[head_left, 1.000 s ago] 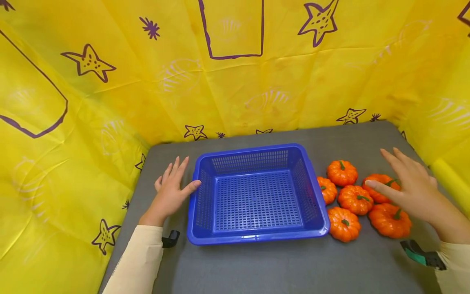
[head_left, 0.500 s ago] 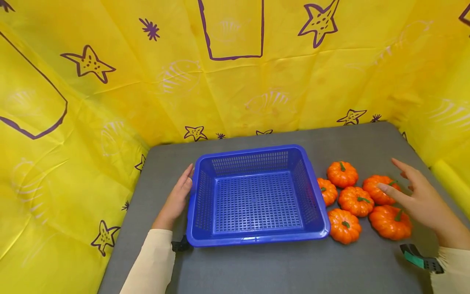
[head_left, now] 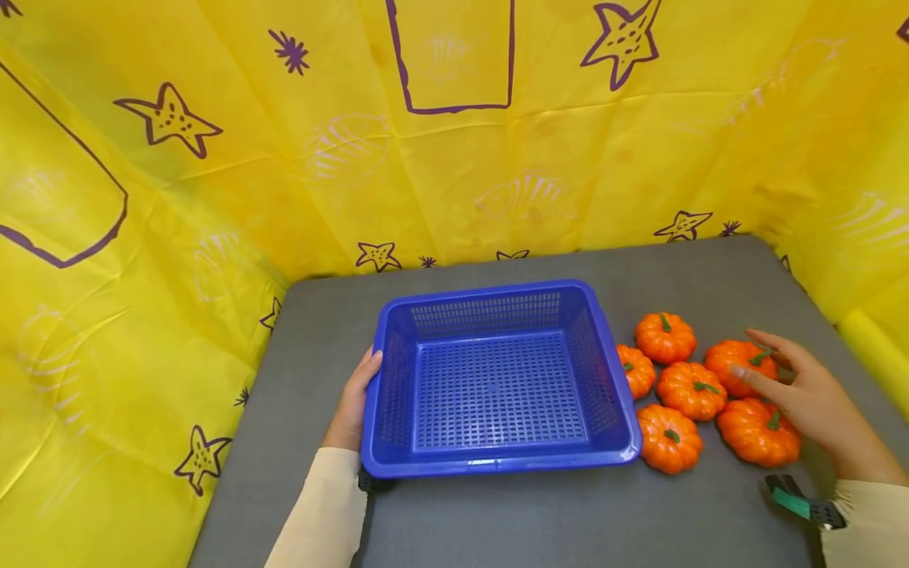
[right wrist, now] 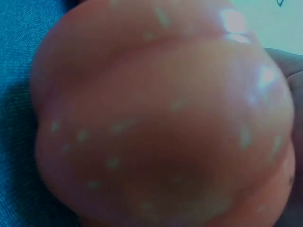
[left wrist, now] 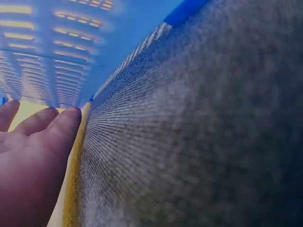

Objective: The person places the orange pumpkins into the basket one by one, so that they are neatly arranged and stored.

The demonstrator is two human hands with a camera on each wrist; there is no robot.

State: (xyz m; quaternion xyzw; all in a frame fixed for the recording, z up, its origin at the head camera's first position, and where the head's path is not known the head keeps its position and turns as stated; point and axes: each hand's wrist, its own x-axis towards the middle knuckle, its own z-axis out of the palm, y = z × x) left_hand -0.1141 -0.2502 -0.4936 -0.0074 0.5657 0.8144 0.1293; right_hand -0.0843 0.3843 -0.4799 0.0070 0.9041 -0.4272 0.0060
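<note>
A blue plastic basket [head_left: 500,465] with slotted walls stands on the grey tabletop. My left hand [head_left: 352,406] is at its left side, thumb by the rim and the other fingers mostly hidden below it. In the left wrist view, straight fingers [left wrist: 52,120] reach toward the slotted basket wall [left wrist: 71,47]. My right hand [head_left: 809,394] hovers with spread thumb and fingers over the rear right orange pumpkin [head_left: 731,367], behind the front right pumpkin [head_left: 756,434]. A pumpkin [right wrist: 156,118] fills most of the right wrist view; whether the hand touches one is unclear.
Several more small pumpkins [head_left: 690,390] with green stems cluster against the basket's right side. Yellow cloth [head_left: 454,158] printed with starfish hangs behind and at both sides of the grey table [head_left: 511,521]. Dark straps [head_left: 802,502] sit on my wrists.
My left hand has moved right from beside the basket to its left rim. The right hand has lowered toward the right-hand pumpkins. The basket and pumpkins stay in place.
</note>
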